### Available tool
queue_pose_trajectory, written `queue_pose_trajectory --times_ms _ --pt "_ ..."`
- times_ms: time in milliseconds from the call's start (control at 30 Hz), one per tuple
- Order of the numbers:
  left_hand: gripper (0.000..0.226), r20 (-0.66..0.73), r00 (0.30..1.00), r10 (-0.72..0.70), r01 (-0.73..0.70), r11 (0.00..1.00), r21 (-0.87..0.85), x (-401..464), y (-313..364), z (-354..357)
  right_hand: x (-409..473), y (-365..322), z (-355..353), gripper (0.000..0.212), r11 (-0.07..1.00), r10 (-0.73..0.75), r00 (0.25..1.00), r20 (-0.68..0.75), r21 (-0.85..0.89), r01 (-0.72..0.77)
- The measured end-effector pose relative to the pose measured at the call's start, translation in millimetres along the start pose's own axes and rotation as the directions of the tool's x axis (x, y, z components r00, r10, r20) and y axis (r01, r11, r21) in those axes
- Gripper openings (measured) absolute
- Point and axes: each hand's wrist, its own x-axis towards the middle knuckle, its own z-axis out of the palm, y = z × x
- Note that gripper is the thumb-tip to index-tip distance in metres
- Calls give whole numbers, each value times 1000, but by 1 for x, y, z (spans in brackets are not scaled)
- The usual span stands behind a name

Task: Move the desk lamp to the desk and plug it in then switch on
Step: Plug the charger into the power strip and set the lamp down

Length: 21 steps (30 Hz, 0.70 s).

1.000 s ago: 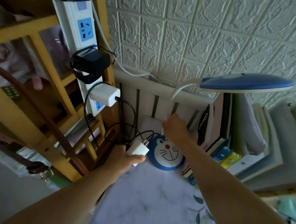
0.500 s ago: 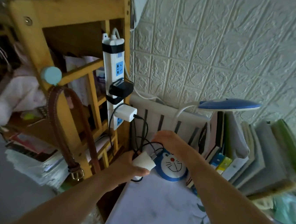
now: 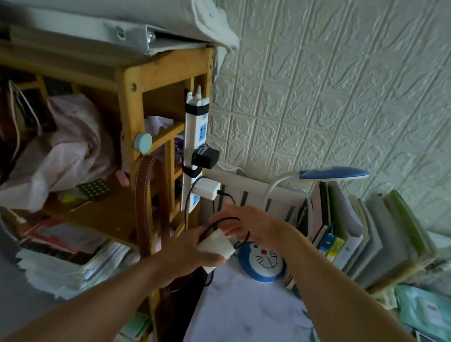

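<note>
My right hand (image 3: 244, 223) has left the lamp base (image 3: 262, 261), fingers open over the cord; left fingers (image 3: 209, 257) grip the adapter (image 3: 218, 244), readied for the power strip (image 3: 194, 151) at 11 o'clock.

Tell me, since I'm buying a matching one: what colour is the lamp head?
Blue on top, white beneath, in the head view: lamp head.

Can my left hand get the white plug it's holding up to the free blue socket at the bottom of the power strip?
Probably yes. The left hand holds the white plug just below the power strip, and the bottom socket looks free, though the white charger above and black cord crowd it.
</note>
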Motion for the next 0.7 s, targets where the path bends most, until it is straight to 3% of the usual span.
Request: queue_pose_trajectory --times_ms 167,300,367,467,600,700 --pt "35 80 996 47 -39 995 -95 -15 7 -13 -15 -8 15 48 990 -47 988 -150 122 66" --pt "19 18 1000 22 -16 963 -267 -19 7 -21 -33 -12 15 55 1000 10 902 -431 18 -3" --pt "25 -48 999 1 -15 953 -301 -20 6 -28 -39 -11 12 54 995 94 860 -501 23 -96" --pt "43 -81 996 -34 0 922 -387 -21 9 -34 -49 -2 8 38 982 140 869 -475 -47 -185" --pt "45 -108 993 -47 0 917 -398 -20 19 -31 -51 0 11 25 877 8 875 -483 -417 -238" --pt "44 -148 989 -17 -39 929 -367 -20 31 -28 -47 -20 15 35 918 -149 818 -556 -385 -94"
